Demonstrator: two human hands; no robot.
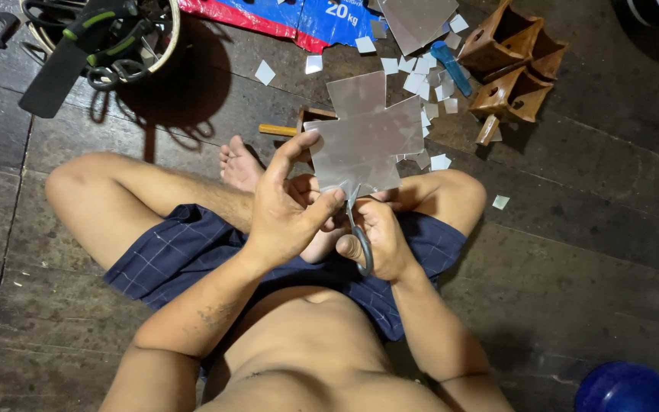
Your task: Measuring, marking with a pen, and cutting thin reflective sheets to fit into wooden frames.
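I sit cross-legged on a dark wooden floor. My left hand [287, 202] pinches the lower edge of a thin silvery metal sheet [365, 137] that has notched corners, and holds it up over my lap. My right hand [379, 236] grips a pair of grey-handled scissors [358, 229]. The blades point up into the bottom edge of the sheet, just right of my left thumb.
Several small square offcuts [421, 80] lie scattered on the floor ahead. Brown wooden moulds [512, 65] lie at the upper right, with a blue-handled tool [451, 65] beside them. A basket of tools [108, 38] stands at the upper left, and a blue round object [631, 385] sits at the lower right.
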